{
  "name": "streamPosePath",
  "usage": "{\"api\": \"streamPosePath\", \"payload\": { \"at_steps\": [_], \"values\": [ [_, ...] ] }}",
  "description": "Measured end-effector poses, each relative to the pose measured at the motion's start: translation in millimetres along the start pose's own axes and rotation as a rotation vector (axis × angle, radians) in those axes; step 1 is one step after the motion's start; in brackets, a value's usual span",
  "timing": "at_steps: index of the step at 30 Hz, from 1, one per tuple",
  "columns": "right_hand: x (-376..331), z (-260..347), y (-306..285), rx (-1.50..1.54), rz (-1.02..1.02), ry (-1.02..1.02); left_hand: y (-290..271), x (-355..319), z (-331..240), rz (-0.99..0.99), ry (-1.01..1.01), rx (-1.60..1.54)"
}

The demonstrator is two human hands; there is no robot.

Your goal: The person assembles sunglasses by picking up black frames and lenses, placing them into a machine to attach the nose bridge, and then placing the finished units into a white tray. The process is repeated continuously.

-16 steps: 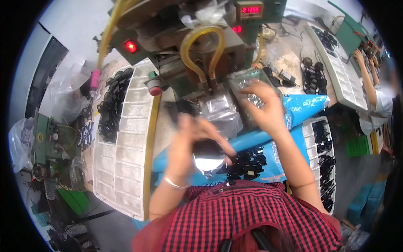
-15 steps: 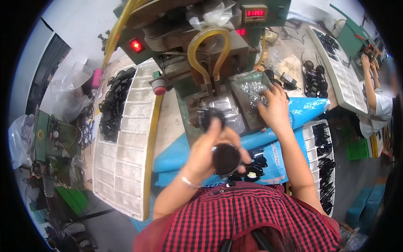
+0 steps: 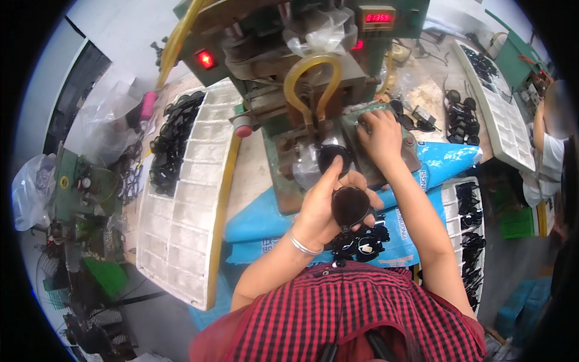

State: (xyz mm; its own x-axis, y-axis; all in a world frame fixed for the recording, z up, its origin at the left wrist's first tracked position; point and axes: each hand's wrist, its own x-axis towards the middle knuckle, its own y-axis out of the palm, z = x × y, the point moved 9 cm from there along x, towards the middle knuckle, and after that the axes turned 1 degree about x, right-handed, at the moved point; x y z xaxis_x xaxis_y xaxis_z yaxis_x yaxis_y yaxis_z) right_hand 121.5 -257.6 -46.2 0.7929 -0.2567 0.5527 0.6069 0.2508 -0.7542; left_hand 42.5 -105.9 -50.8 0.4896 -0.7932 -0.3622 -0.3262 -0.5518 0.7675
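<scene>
My left hand [image 3: 329,211] grips a pair of dark sunglasses [image 3: 350,207], turned so that one round lens lies nearer my body and the other close to the press. A silver bangle circles that wrist. My right hand [image 3: 381,140] reaches over the metal tray [image 3: 365,168] on the right side of the press base. Its fingers curl downward, and the tips are hidden; anything between them cannot be seen. The hand covers most of the tray's small silver parts. Straight ahead stands the green press [image 3: 319,87], with a looped yellow hose [image 3: 313,63].
A white compartment tray [image 3: 181,241] with dark frames [image 3: 175,142] stands at left. Blue plastic sheeting [image 3: 253,226] lies before the press, with more dark eyewear [image 3: 365,241] on it. Another filled tray [image 3: 449,208] is at right. A co-worker [image 3: 549,133] sits far right.
My left hand has moved up and right with the sunglasses, nearer the press. My right hand has shifted slightly left and away from me over the tray, its fingers now curled more tightly.
</scene>
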Motion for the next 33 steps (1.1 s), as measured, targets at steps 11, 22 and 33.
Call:
{"api": "streamPosePath", "payload": {
  "at_steps": [11,22,33],
  "values": [
    [-19.2,-3.2,-24.0,0.012,0.046,-0.13,-47.1,-65.0,-42.9,-0.029,0.422,0.778],
    [-21.8,-27.8,-18.7,0.375,0.006,0.126,-334.8,-233.2,-283.6,-1.407,0.611,2.264],
    [-20.8,34.7,-75.2,0.671,0.18,0.126,-235.2,-239.5,-259.1,-1.05,1.088,1.428]
  ]
}}
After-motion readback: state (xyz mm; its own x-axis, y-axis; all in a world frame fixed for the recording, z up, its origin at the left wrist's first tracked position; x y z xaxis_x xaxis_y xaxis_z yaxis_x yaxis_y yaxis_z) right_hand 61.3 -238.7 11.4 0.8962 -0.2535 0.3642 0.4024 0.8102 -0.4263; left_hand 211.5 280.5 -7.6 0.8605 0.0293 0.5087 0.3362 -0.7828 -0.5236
